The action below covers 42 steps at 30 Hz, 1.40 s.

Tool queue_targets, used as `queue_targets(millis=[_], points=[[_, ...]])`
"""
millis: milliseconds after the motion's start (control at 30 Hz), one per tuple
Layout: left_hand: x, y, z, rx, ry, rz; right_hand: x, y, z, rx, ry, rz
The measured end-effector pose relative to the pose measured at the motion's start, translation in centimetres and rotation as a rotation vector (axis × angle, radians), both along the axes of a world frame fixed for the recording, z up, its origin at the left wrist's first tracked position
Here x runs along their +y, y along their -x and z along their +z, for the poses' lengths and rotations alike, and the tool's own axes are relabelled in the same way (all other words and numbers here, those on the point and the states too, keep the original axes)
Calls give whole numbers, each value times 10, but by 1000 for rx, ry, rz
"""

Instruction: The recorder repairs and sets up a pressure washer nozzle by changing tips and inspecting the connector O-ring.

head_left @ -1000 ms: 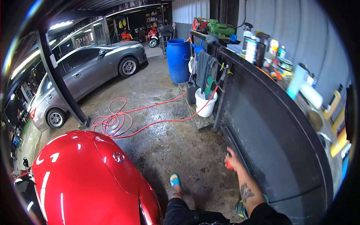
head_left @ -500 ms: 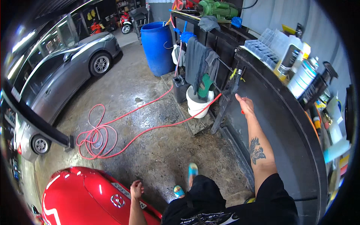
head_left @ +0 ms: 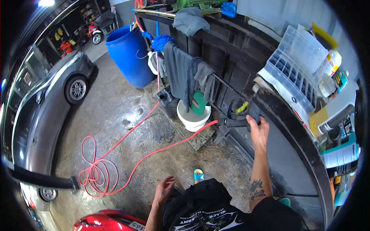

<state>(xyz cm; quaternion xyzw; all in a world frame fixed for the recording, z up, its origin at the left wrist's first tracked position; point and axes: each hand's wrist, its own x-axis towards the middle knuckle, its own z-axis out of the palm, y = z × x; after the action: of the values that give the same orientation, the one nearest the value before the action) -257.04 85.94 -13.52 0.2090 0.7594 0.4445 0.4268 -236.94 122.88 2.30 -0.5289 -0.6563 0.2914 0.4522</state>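
My right hand [head_left: 259, 133] is stretched forward, thumb and fingers apart, at the top of a black metal post [head_left: 235, 122] with a yellow-green piece [head_left: 243, 107] on it. Whether the fingertips touch the black metal I cannot tell. Lower down, my left hand [head_left: 165, 188] hangs in front of my body with loosely bent, parted fingers and nothing in it. A red hose [head_left: 181, 139] ends beside the post and runs back to loose coils on the floor. Left of the post stands a white bucket [head_left: 194, 121] with a green cloth [head_left: 199, 102] hanging into it.
Grey cloths [head_left: 179, 73] hang on a rail beside a blue barrel [head_left: 131, 57]. To my right a dark bench [head_left: 304, 133] carries a clear compartment box [head_left: 291, 71] and several bottles. A red car [head_left: 104, 221] is close at lower left; a grey car [head_left: 44, 119] stands farther left.
My view has shifted forward and to the right. My right hand has come close to the post top, and the red bit seen at it earlier no longer shows. The red car has slid lower.
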Motion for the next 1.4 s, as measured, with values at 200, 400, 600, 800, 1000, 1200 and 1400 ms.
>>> queue_targets(millis=[200, 400, 600, 800, 1000, 1200, 1400], points=[[139, 65, 131, 228, -450, -321, -57, 53, 33, -9, 19, 289], [177, 105, 186, 104, -571, -304, -143, 144, -22, -323, -319, 203], [152, 143, 131, -198, -557, -290, -207, 219, -80, -85, 30, 261], [105, 213, 119, -198, -497, -399, -194, 181, -47, -492, 300, 597], [105, 242, 103, 86, -384, -428, -137, 167, -6, -374, 510, 426], [92, 198, 98, 7, -469, -646, -125, 177, 24, -566, 382, 835], [74, 150, 93, -299, -616, -644, -130, 179, 46, -500, 389, 1038]])
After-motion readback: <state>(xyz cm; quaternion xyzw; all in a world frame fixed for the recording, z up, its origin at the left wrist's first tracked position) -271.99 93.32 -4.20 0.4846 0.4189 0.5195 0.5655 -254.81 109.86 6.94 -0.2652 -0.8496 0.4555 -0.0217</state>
